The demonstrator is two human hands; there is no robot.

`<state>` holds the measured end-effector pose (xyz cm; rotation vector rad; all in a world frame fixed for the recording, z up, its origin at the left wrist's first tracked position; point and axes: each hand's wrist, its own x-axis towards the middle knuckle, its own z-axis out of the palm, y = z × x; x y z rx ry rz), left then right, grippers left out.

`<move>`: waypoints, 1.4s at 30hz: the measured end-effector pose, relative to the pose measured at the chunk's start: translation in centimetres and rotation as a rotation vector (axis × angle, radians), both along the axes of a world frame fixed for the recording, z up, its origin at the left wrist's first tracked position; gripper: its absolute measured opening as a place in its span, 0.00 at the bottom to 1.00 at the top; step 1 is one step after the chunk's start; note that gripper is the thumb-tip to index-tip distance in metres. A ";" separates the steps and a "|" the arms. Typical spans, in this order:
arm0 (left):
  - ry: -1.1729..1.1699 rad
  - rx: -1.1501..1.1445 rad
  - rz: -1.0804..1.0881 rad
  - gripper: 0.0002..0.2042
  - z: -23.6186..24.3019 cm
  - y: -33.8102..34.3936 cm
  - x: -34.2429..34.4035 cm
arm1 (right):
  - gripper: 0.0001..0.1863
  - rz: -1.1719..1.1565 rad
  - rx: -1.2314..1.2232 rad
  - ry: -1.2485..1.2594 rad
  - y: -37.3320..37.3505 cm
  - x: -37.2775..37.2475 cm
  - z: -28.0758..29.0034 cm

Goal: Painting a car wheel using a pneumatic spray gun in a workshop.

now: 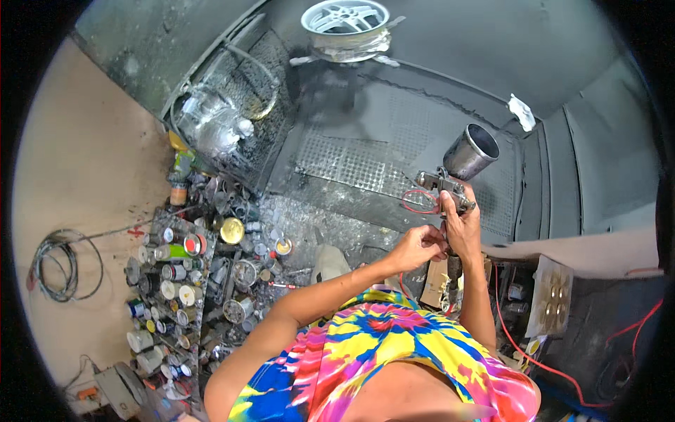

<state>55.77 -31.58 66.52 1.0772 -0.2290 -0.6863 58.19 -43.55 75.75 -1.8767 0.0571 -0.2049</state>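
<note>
My right hand (pixel 463 224) is wrapped around the handle of a spray gun (pixel 444 184), which has a dark metal cup (pixel 470 156) at its far end. The cup's round mouth faces up and to the right. Close against the lower end of the handle is my left hand (pixel 422 246), its fingers pinched together. Whatever sits between those fingertips is too small and covered to make out. Just left of the gun a loop of thin red hose (pixel 420 202) shows.
A silver wheel rim (pixel 344 20) stands on a wrapped support at the far wall. Many paint cans (pixel 190 294) crowd the left side. A coiled cable (pixel 63 264) lies beyond them. On the right are a red hose (pixel 524 352) and a tray with round hollows (pixel 550 299).
</note>
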 end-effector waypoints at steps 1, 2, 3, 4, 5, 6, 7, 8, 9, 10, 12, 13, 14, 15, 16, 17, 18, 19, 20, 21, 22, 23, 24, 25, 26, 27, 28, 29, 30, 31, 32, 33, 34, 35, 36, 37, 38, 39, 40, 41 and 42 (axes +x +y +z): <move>0.011 0.007 0.022 0.10 0.1 0.4 0.8 | 0.15 0.031 0.031 -0.057 0.4 1.2 -0.5; -0.010 0.021 0.041 0.11 0.2 1.1 1.4 | 0.15 0.035 0.045 -0.038 1.0 2.2 -0.6; -0.006 0.019 0.075 0.11 0.3 1.7 2.3 | 0.15 0.070 0.043 -0.034 2.0 3.5 -0.6; -0.029 0.036 0.085 0.11 0.4 2.2 2.9 | 0.16 0.062 0.050 -0.040 3.1 4.7 -0.4; -0.052 0.053 0.096 0.12 0.3 2.8 3.6 | 0.18 0.055 0.056 -0.046 4.2 6.0 0.0; -0.050 0.050 0.116 0.12 -0.2 3.4 4.3 | 0.18 0.052 0.062 0.032 5.3 7.3 0.5; -0.066 0.036 0.127 0.14 -0.8 4.0 5.1 | 0.18 0.073 0.058 0.033 6.7 8.8 0.5; -0.083 0.022 0.140 0.15 -1.3 4.7 5.9 | 0.18 0.085 0.069 -0.008 8.3 10.3 0.3; -0.080 0.016 0.162 0.15 -0.7 5.5 6.8 | 0.18 0.097 0.080 -0.047 9.6 11.9 0.2; -0.033 0.065 0.227 0.17 0.1 6.3 7.6 | 0.19 0.147 0.042 -0.055 11.0 13.7 0.4; -0.113 0.139 0.401 0.19 0.3 8.2 9.8 | 0.19 0.220 0.064 -0.062 15.0 17.0 0.3; -0.105 0.135 0.427 0.19 -0.3 9.2 11.1 | 0.20 0.251 0.098 -0.051 17.1 18.4 0.5; -0.039 0.078 0.507 0.19 -1.1 10.1 12.3 | 0.19 0.288 0.098 -0.071 18.8 20.1 -0.4; 0.028 0.020 0.578 0.19 -0.6 11.4 13.6 | 0.18 0.299 0.058 -0.019 20.4 21.6 -0.6; 0.146 0.043 0.567 0.19 1.1 12.9 14.4 | 0.17 0.322 0.030 -0.020 21.9 23.2 -1.1; 0.155 0.040 0.579 0.19 0.6 13.6 15.7 | 0.17 0.342 0.002 -0.022 23.3 24.8 -1.4; 0.109 0.097 0.690 0.19 -0.1 14.4 16.8 | 0.16 0.351 -0.015 0.013 25.1 25.8 -1.5; 0.064 0.157 0.798 0.18 -0.7 15.1 17.6 | 0.16 0.365 -0.017 0.025 26.6 26.8 -1.8; 0.171 -0.037 0.792 0.17 -1.3 16.0 18.3 | 0.16 0.377 -0.021 0.029 27.9 27.6 -2.2; 0.181 -0.039 0.803 0.17 -1.1 16.9 19.1 | 0.17 0.387 -0.025 0.032 29.0 28.5 -2.4; 0.135 0.070 0.861 0.17 -0.8 17.8 19.9 | 0.17 0.376 -0.027 0.024 29.9 29.2 -2.4; 0.089 0.182 0.915 0.16 -0.4 18.7 20.7 | 0.17 0.384 -0.030 0.033 30.8 29.9 -2.5; 0.044 0.152 0.983 0.15 0.1 19.5 21.4 | 0.17 0.375 -0.001 -0.018 31.5 30.7 -2.3; 0.053 0.151 0.989 0.15 0.2 20.5 22.3 | 0.17 0.367 0.029 -0.068 32.5 31.0 -1.6; 0.021 0.197 1.060 0.14 0.2 21.7 23.3 | 0.19 0.379 0.076 0.009 33.3 31.2 -0.3; -0.014 0.244 1.126 0.14 0.3 22.9 24.1 | 0.19 0.381 0.074 0.014 33.7 31.7 0.0; -0.007 0.215 1.177 0.15 0.9 24.8 24.9 | 0.22 0.448 -0.063 -0.065 34.3 32.4 0.3; 0.085 0.183 1.153 0.13 -0.3 26.7 25.6 | 0.25 0.514 -0.199 -0.145 34.8 33.1 0.4; -0.007 0.274 1.169 0.13 -0.4 28.7 26.4 | 0.30 0.580 -0.183 -0.138 35.0 33.6 0.3; -0.099 0.371 1.190 0.12 -0.5 30.8 26.7 | 0.35 0.653 -0.161 -0.131 35.3 33.9 -0.1; -0.088 0.379 1.166 0.11 -0.4 32.9 27.0 | 0.35 0.704 -0.147 -0.157 35.5 34.1 -0.7; -0.076 0.390 1.145 0.10 -0.1 35.2 27.0 | 0.35 0.758 -0.131 -0.183 35.6 34.1 -1.4; -0.054 0.534 1.111 0.11 0.7 37.5 26.9 | 0.33 0.794 -0.158 -0.151 35.1 34.1 -2.0; -0.027 0.679 1.075 0.11 1.0 39.9 26.7 | 0.29 0.804 -0.201 -0.121 34.6 33.8 -2.4; -0.064 0.687 1.065 0.10 1.0 42.4 26.2 | 0.26 0.816 -0.262 -0.079 33.9 33.6 -3.6; -0.100 0.694 1.053 0.09 1.2 44.7 25.6 | 0.23 0.828 -0.325 -0.036 32.7 33.3 -5.3; -0.074 0.727 1.006 0.09 2.0 46.6 25.5 | 0.21 0.832 -0.404 -0.016 31.1 33.2 -7.4; -0.047 0.758 0.957 0.09 3.3 48.1 25.5 | 0.19 0.834 -0.484 0.005 29.1 32.9 -9.7; -0.042 0.745 0.931 0.09 4.2 49.2 25.4 | 0.18 0.831 -0.505 0.059 26.9 32.4 -12.2; -0.039 0.730 0.904 0.10 4.6 50.2 25.5 | 0.17 0.823 -0.529 0.113 24.7 31.8 -14.7; 0.039 0.784 0.861 0.09 4.2 51.5 25.5 | 0.16 0.826 -0.599 0.133 22.4 31.2 -17.1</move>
